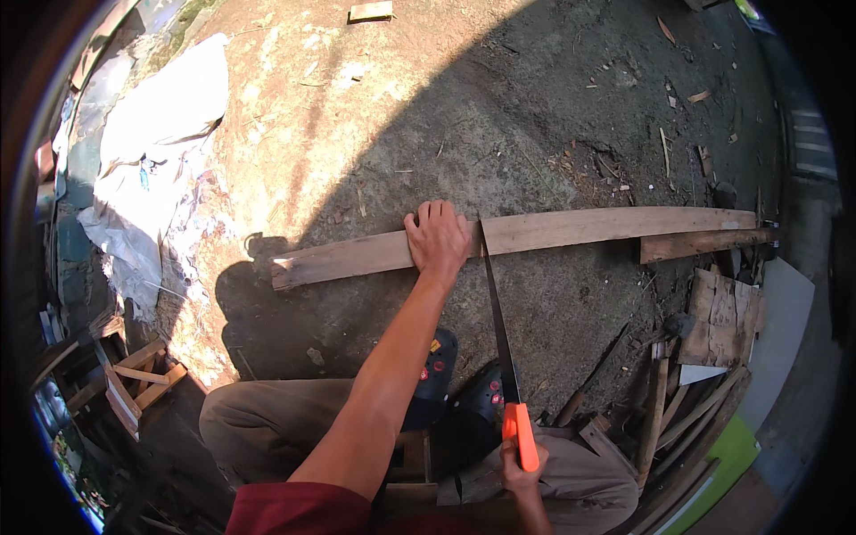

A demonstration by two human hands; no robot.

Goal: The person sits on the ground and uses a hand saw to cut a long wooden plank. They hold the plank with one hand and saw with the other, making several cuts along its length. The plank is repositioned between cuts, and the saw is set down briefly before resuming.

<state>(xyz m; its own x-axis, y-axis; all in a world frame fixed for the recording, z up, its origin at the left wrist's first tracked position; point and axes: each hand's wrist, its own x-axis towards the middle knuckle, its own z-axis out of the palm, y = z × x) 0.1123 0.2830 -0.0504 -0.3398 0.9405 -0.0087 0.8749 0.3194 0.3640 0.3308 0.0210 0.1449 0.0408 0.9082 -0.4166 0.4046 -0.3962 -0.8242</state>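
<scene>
A long wooden plank (606,229) lies crosswise in front of me, low over the ground. My left hand (439,236) presses on it left of its middle, with the fingers curled over the far edge. Just right of that hand, the dark blade of a handsaw (502,334) rests across the plank, its tip reaching the far edge. Close to my body, my right hand (519,468) is wrapped round the saw's orange handle. Whether the blade has cut into the wood cannot be made out.
Under the plank's right end is a shorter board (704,244). Wood offcuts (682,423) and a bark-like slab (720,316) are piled at the right. A second dark blade (593,379) lies by my right knee. White sacking (165,116) and a wooden frame (143,383) are at the left.
</scene>
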